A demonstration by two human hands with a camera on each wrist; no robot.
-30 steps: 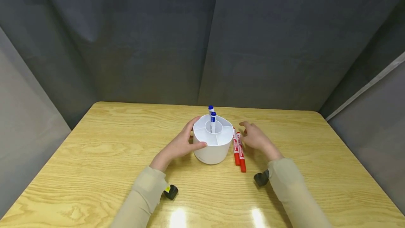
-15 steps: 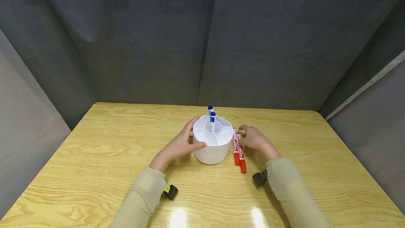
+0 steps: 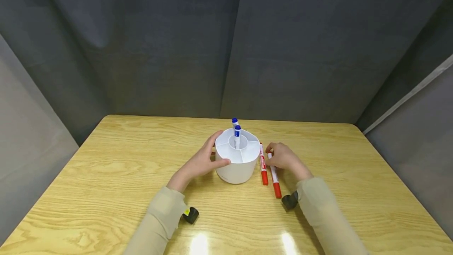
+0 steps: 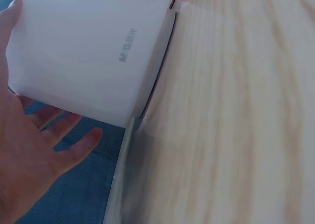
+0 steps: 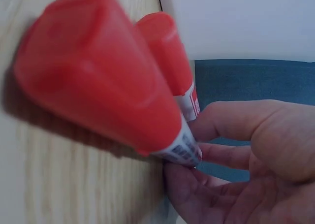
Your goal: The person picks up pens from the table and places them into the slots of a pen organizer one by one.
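- L hand wrapped round the left wall of the white holder; thumb on the near side, fingers round the far side. From what I see in the wrist view, palm and fingers lie against the wall, only gently curved.
- Holder stands upright, mid table, round w/ divided compartments.
- 2 blue-capped markers upright in it: one in the centre tube, one just behind; can't tell which compartment the rear one is in.
- R hand just right of the holder, fingers curled, pinching the upper end of a red marker. Its cap end points toward me and looks to be low on the table.
- R wrist view confirms: fingertips closed round the barrel near the label, red cap looming close to lens.
- 2nd red marker lies flat btw the holder and the held one, right beside the holder's base, apart from the held marker at the cap ends.
- Both arms in beige sleeves.
- Grey curtain behind the table.
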